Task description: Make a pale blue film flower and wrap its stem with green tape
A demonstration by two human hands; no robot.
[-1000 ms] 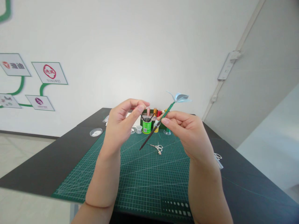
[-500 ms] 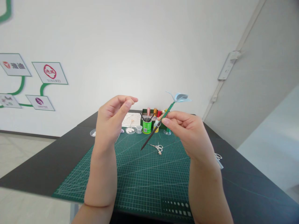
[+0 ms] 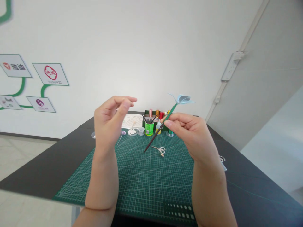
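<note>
My right hand (image 3: 191,132) pinches a flower hairpin (image 3: 153,141) between thumb and fingers. Its dark shaft tapers to a point at the lower left, and the upper part is wrapped in green. Pale blue petals (image 3: 184,99) spread from the top. To the left, my left hand (image 3: 110,115) is raised, apart from the hairpin, its thumb pressed toward the fingers; anything held there is too fine to see. Below the shaft's tip, small white-handled scissors (image 3: 161,149) lie on the green cutting mat (image 3: 142,179).
Along the mat's far edge stand a green can (image 3: 149,128) with dark sticks, a small glue bottle (image 3: 158,127), a lidded jar (image 3: 141,130) and a dish of white pieces (image 3: 132,131). Behind them is a box of thread spools (image 3: 157,113). White handles (image 3: 222,158) show beside my right forearm.
My left hand has shifted slightly left, away from the hairpin, uncovering a small purple item on the mat. My right hand and the hairpin have barely moved.
</note>
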